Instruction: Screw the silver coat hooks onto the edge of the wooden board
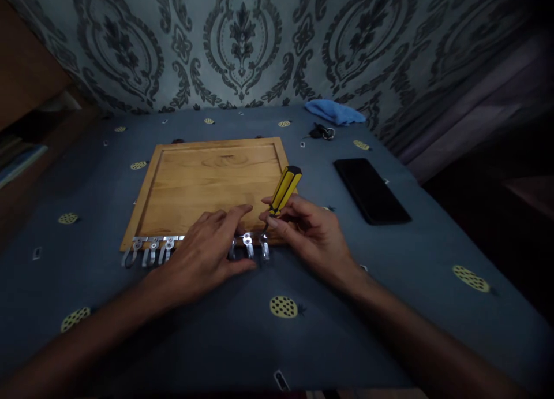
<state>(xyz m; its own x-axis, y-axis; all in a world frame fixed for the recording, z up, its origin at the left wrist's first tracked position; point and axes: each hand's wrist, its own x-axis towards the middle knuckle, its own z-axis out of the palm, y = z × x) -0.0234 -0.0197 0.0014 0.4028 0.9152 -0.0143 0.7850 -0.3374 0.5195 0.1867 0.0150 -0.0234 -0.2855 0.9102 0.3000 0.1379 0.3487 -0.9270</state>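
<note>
A framed wooden board [212, 179] lies flat, with a metal hook rail [151, 239] along its near edge and several silver hooks hanging over that edge. My left hand [212, 240] rests over the middle of the rail, fingers apart, hiding some of the hooks. In my right hand [314, 231], thumb and fingers pinch a yellow and black screwdriver [285, 190] just below its handle. The screwdriver leans slightly right, its shaft pointing down at the rail's right end near the last hook. Whether its tip sits in a screw is too small to tell.
The board lies on a dark blue cloth [283, 347] with a pineapple print. To the right is a black phone [371, 191]. Keys on a ring [322, 131] and a blue cloth [335, 111] lie further back, before a patterned wall [242, 41]. Wooden furniture [30, 70] stands at left.
</note>
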